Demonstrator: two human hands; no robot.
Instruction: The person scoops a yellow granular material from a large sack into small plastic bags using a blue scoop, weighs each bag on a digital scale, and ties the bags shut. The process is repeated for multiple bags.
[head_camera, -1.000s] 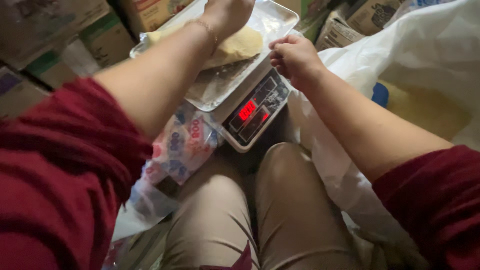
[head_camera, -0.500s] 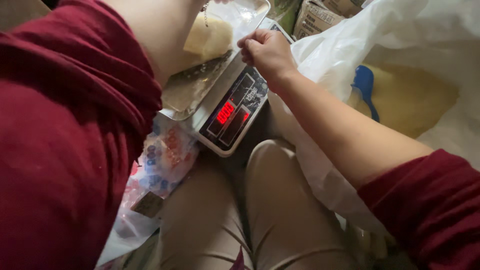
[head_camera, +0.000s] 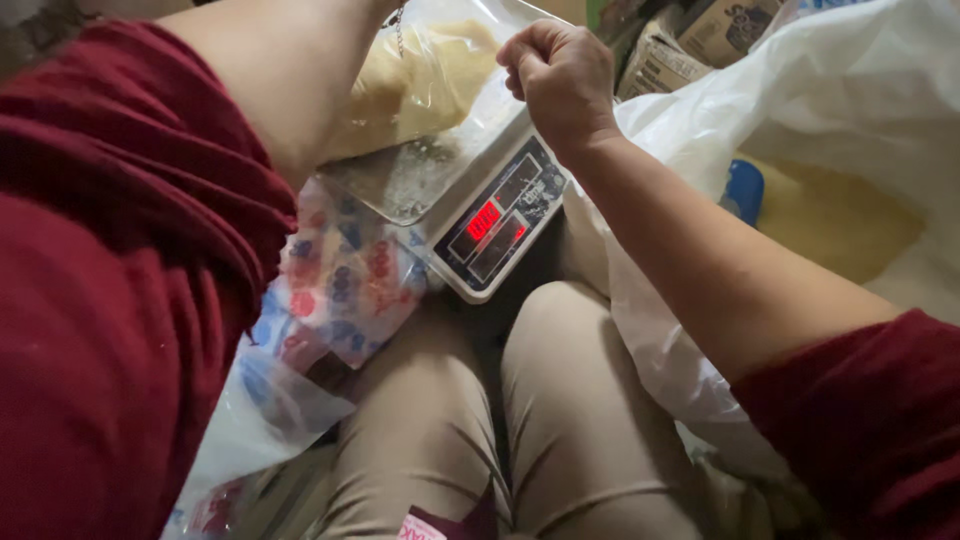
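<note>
Digital scale (head_camera: 490, 215) with red lit display, set just beyond the knees (head_camera: 500, 400). On its metal tray (head_camera: 400, 185): clear bag (head_camera: 440, 80) of pale yellow powder. Right hand (head_camera: 560, 85) above the scale, fingers curled tight, pinching the bag's edge. Left hand out of frame, finger state indeterminable. Right of scale: large white sack (head_camera: 800, 130). Left of scale: printed plastic bags (head_camera: 340, 280).

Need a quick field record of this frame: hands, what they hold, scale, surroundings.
right hand: closed fist, pinching the top of a clear bag
left hand: out of view; only the forearm shows
clear bag: holds pale yellow powder, sits on the scale
scale: metal pan, red lit display
right side: big white sack with yellow powder and a blue scoop
left side: printed plastic bags
behind: cardboard boxes
</note>
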